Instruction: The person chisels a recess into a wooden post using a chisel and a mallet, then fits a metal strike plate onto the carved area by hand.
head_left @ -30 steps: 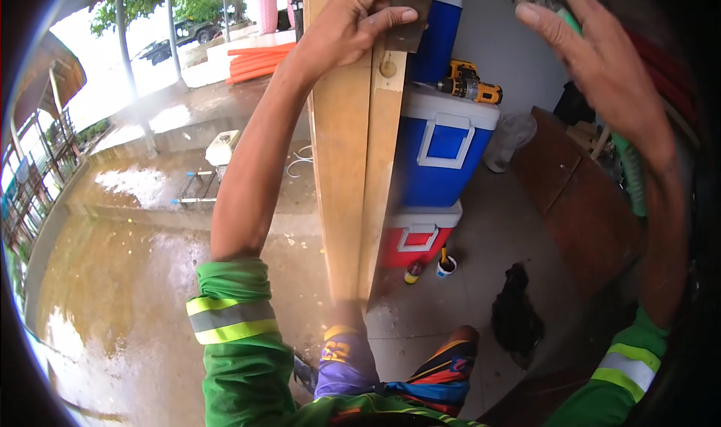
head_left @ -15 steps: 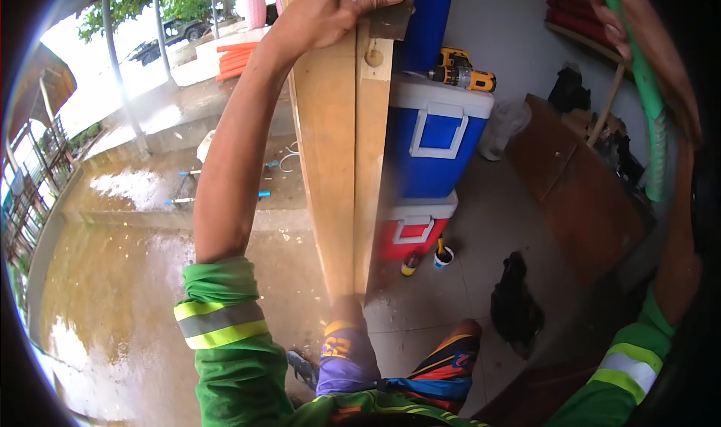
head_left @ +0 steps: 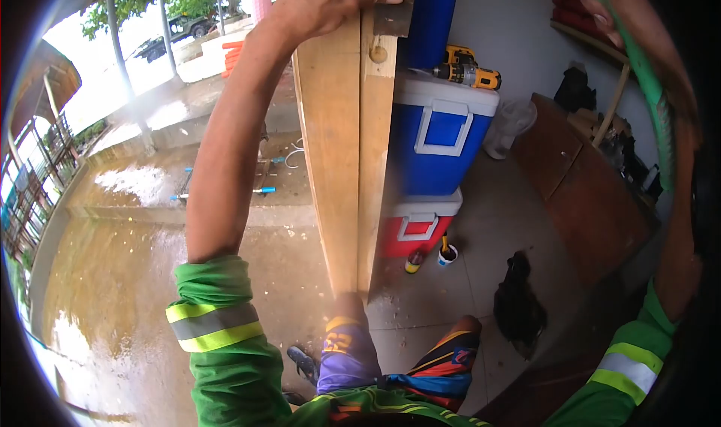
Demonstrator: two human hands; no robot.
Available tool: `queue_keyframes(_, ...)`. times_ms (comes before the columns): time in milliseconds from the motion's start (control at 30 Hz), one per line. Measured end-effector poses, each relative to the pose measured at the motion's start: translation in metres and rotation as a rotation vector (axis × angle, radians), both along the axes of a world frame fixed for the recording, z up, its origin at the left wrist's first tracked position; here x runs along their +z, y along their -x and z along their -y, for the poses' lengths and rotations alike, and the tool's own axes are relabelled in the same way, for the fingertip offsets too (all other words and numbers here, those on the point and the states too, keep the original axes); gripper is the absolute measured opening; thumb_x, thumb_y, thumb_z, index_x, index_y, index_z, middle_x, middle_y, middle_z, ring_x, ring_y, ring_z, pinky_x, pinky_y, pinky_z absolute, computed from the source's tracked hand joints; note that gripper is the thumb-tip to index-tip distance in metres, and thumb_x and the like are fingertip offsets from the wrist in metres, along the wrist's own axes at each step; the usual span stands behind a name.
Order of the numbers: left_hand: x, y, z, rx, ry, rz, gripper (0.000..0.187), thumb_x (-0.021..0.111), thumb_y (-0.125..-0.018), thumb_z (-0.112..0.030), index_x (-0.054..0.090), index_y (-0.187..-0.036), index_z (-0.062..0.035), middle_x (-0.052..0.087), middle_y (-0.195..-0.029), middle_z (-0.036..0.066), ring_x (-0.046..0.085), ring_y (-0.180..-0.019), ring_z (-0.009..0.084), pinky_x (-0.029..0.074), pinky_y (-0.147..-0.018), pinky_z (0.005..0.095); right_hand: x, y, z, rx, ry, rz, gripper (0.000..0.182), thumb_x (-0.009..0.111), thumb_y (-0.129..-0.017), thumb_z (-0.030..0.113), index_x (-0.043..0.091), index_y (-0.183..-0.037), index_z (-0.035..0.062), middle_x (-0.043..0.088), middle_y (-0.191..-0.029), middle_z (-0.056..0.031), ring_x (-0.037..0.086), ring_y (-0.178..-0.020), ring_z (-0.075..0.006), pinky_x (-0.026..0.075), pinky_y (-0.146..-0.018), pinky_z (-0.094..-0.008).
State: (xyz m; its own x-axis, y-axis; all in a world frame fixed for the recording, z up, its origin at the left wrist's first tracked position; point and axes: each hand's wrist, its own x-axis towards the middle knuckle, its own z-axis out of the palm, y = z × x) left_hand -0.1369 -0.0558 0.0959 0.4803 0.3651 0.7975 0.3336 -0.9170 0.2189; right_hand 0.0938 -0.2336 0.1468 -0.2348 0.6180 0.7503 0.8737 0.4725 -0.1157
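A tall wooden door edge or post (head_left: 330,141) stands upright before me, with a round hole in its narrow side near the top. My left hand (head_left: 319,6) is closed at its upper end, thumb pressed along a dark flat plate (head_left: 392,14) that lies against the wood. Part of those fingers is hidden behind the thumb and cut off by the frame top. Raised at the far right, my right hand (head_left: 638,14) grips a green-handled tool (head_left: 650,74), its textured handle end pointing down. The tool's head is out of view.
Right of the wood, a blue cooler (head_left: 447,138) sits on a red cooler (head_left: 420,228), with a yellow cordless drill (head_left: 469,75) on top. Small containers (head_left: 447,256) and a black bundle (head_left: 518,307) lie on the floor. A brown cabinet panel (head_left: 578,194) leans right; wet concrete steps (head_left: 150,217) lie left.
The view has shifted slightly, so the wood and coolers sit a little further right. My left hand stays at the plate; my right hand still holds the green-handled tool, slightly higher.
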Motion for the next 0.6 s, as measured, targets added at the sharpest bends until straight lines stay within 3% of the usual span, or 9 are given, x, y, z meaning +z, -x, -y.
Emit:
queue_keyframes(133, -0.002, 0.0, 0.0, 0.003, 0.201, 0.046, 0.016, 0.065, -0.098, -0.015, 0.066, -0.107, -0.0008, 0.07, -0.084, 0.002, 0.063, -0.074, 0.009, 0.051, -0.067, 0.0259, -0.002, 0.002, -0.001, -0.028, 0.024, 0.025, 0.065, 0.05, -0.105, 0.031, 0.021, -0.158, 0.0056, 0.049, -0.068, -0.0025, 0.048, -0.045, -0.0081, 0.042, -0.036, -0.0241)
queue_keyframes(233, -0.004, 0.0, -0.011, -0.155, 0.038, 0.012, 0.016, 0.061, -0.101, -0.017, 0.064, -0.107, -0.0027, 0.068, -0.079, 0.0, 0.06, -0.064, 0.007, 0.049, -0.059, 0.0232, -0.001, 0.001, -0.002, -0.029, 0.033, 0.029, 0.065, 0.049, -0.105, 0.032, 0.021, -0.158, 0.0057, 0.049, -0.069, -0.0025, 0.048, -0.046, -0.008, 0.043, -0.037, -0.0241)
queue_keyframes(333, -0.002, 0.004, -0.005, -0.157, 0.213, -0.019, 0.017, 0.058, -0.103, -0.02, 0.063, -0.105, -0.004, 0.067, -0.077, 0.0, 0.059, -0.058, 0.0058, 0.047, -0.051, 0.0216, 0.003, 0.002, -0.002, -0.044, 0.052, 0.031, 0.065, 0.049, -0.105, 0.032, 0.021, -0.158, 0.0058, 0.05, -0.07, -0.0025, 0.049, -0.047, -0.0079, 0.044, -0.037, -0.024)
queue_keyframes(533, 0.005, 0.004, -0.005, -0.115, 0.271, -0.08, 0.017, 0.058, -0.103, -0.021, 0.061, -0.104, -0.0041, 0.065, -0.073, 0.001, 0.058, -0.055, 0.0069, 0.047, -0.048, 0.0218, 0.015, 0.005, -0.002, -0.057, 0.141, 0.086, 0.065, 0.048, -0.106, 0.033, 0.02, -0.158, 0.0058, 0.051, -0.072, -0.0027, 0.051, -0.048, -0.0084, 0.046, -0.038, -0.0239)
queue_keyframes(600, 0.005, 0.002, -0.006, -0.146, 0.254, -0.058, 0.017, 0.058, -0.103, -0.02, 0.062, -0.102, -0.004, 0.065, -0.071, 0.0, 0.058, -0.054, 0.0071, 0.047, -0.048, 0.0223, 0.019, 0.009, 0.002, -0.032, 0.179, -0.01, 0.066, 0.048, -0.106, 0.033, 0.02, -0.158, 0.0055, 0.051, -0.072, -0.0031, 0.051, -0.049, -0.0091, 0.046, -0.039, -0.0238)
